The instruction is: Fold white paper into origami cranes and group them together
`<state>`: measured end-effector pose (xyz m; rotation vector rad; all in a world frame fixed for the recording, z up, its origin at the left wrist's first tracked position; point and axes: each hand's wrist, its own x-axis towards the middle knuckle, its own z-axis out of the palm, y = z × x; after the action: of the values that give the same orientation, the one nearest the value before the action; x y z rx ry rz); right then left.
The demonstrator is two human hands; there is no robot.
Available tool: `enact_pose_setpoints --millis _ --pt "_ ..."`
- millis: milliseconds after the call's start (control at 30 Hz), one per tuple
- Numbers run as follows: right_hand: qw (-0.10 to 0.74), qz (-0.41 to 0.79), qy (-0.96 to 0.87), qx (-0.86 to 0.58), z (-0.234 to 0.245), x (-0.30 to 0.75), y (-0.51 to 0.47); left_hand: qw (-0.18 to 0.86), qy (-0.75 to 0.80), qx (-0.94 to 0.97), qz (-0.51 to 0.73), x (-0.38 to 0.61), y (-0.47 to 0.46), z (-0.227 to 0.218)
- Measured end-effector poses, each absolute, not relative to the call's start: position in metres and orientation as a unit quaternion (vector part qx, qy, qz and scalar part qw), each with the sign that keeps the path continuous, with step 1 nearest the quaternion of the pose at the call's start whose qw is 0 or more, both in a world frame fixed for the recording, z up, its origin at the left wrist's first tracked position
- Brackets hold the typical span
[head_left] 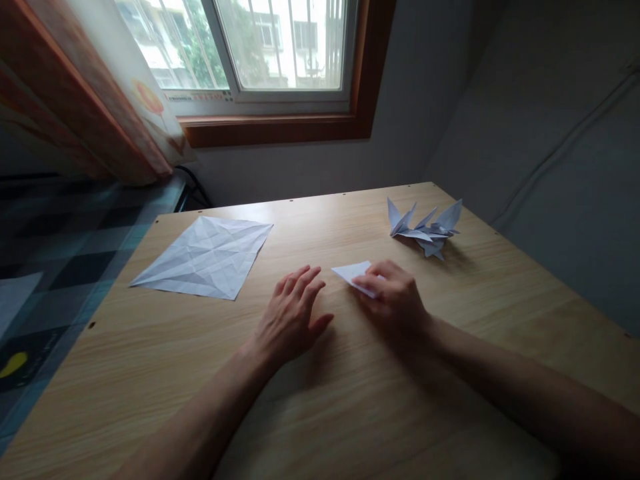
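Observation:
Between the thumb and fingers of my right hand is a small folded piece of white paper, its pointed end facing left. Part of the paper is hidden behind the fingers. My left hand hovers or rests just left of it, fingers apart and nothing in them; I cannot tell whether it touches the table. Beyond my left hand lies a creased square sheet of white paper, spread flat. Several folded paper cranes sit in a cluster past my right hand.
The light wooden table has a far edge near the wall below a window. To the left stands a surface with a dark checked cloth, and an orange patterned curtain hangs above it. A cable runs along the right wall.

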<state>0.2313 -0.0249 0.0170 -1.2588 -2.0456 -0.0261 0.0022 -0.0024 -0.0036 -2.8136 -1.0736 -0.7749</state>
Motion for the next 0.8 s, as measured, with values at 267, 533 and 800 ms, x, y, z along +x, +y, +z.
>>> enact_pose_setpoints --millis 267,533,800 --pt "0.209 0.063 -0.875 -0.431 -0.002 0.211 -0.054 -0.032 -0.251 -0.949 -0.189 0.002 0.001 0.0" --pt "0.259 0.115 -0.888 -0.362 -0.002 0.233 -0.051 -0.024 -0.235 -0.951 -0.201 0.003 0.001 0.003" --pt "0.222 0.026 -0.88 -0.42 -0.004 0.249 -0.048 -0.017 -0.222 -0.946 -0.237 0.004 0.001 0.002"
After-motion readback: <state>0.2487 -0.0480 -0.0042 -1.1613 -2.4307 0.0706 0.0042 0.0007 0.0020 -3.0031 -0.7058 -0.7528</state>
